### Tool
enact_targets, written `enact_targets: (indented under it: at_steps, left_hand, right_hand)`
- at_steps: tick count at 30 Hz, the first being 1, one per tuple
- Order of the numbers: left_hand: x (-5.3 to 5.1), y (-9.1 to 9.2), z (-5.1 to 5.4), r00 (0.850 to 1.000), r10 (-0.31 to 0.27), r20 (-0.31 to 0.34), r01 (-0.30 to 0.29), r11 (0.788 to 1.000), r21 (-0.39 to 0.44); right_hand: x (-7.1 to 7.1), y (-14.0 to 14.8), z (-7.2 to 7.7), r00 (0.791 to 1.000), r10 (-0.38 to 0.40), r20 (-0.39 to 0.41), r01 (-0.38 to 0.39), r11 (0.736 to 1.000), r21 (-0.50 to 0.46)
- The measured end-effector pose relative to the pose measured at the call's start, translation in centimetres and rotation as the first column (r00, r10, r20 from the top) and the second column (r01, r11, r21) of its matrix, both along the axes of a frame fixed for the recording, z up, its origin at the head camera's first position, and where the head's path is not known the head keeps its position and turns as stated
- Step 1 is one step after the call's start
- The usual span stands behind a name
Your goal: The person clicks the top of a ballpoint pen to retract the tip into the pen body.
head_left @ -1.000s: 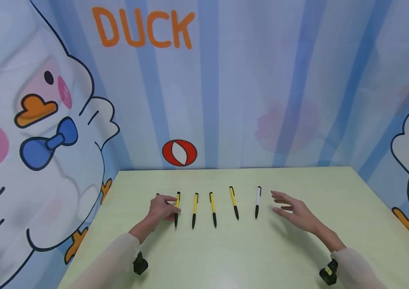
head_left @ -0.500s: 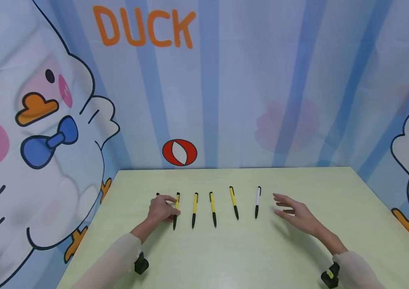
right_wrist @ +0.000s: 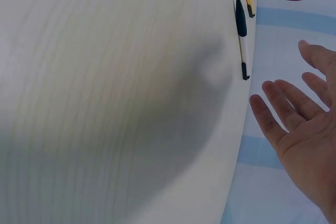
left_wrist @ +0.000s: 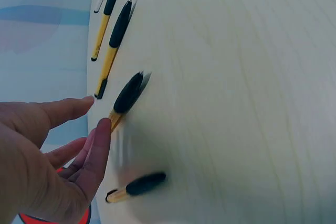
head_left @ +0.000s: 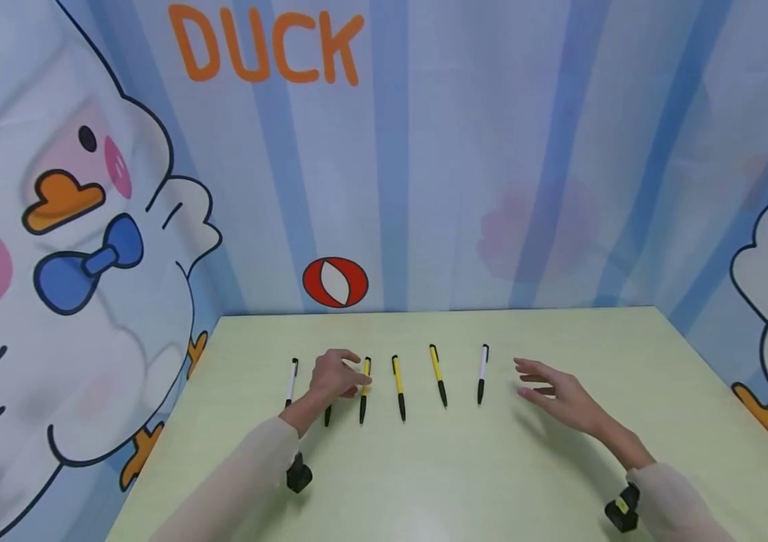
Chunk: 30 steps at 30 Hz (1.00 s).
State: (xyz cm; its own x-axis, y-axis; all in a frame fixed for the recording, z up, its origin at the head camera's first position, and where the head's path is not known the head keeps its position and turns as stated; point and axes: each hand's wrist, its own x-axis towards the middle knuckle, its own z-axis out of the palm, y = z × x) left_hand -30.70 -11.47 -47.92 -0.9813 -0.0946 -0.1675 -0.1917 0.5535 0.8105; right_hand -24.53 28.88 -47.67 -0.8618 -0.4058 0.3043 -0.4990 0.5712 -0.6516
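Note:
Several click pens lie in a row on the pale table (head_left: 397, 482). My left hand (head_left: 335, 376) hovers at the third pen from the left, a yellow pen (head_left: 367, 366) with a black grip. Its thumb and fingers are spread apart, and in the left wrist view a fingertip overlaps the pen's yellow barrel; I cannot tell whether it touches. Under that hand the second pen (head_left: 327, 415) is mostly hidden. A white pen (head_left: 292, 382) lies at the left end. My right hand (head_left: 560, 399) is held with relaxed fingers to the right of another white pen (head_left: 483, 369), apart from it.
Two more yellow pens (head_left: 399, 384) (head_left: 438, 374) lie between the left hand and the right-hand white pen. A blue striped curtain (head_left: 452, 165) with duck drawings stands along the table's back edge and sides.
My left hand has moved right, from the second pen to the third, uncovering the white pen at the left end. The second pen's lower end shifted slightly left earlier. My right hand stays nearly still.

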Motion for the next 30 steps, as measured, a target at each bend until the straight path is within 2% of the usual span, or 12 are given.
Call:
enact_targets:
  at_steps: [4,9,13,18,23,27,30]
  left_hand:
    - [-0.2,1.2,-0.5,1.0,-0.012,0.014,0.013,0.999,-0.044]
    - [-0.2,1.7,-0.8,0.999,-0.016,0.038,0.021,0.992,-0.125]
    - [-0.1,1.6,-0.7,0.999,-0.02,0.046,0.026,0.992,-0.127]
    - [-0.2,1.4,-0.4,0.998,-0.021,0.051,0.023,0.999,-0.038]
    - [-0.3,1.1,0.1,0.998,-0.017,0.068,0.01,0.995,0.099]
    - [0.4,1.3,0.3,0.996,-0.029,0.081,0.01,0.974,0.225]
    - [1.3,1.7,0.0,0.994,-0.054,0.097,0.02,0.947,0.321]
  right_hand:
    - [-0.2,0.0,-0.3,1.0,0.002,-0.011,-0.002,1.0,0.004]
    - [0.2,0.2,-0.7,1.0,-0.001,-0.028,0.001,1.0,0.006]
    - [0.2,0.4,-0.9,1.0,-0.004,-0.03,0.005,1.0,0.003]
    - [0.0,0.4,-0.6,1.0,-0.013,-0.014,0.013,1.0,-0.003]
    - [-0.3,0.2,0.0,1.0,-0.002,-0.013,0.002,1.0,-0.002]
    - [-0.6,0.1,-0.1,1.0,0.001,-0.017,-0.001,1.0,-0.007]
    - [-0.2,0.2,-0.6,1.0,-0.002,-0.005,0.002,1.0,-0.015]
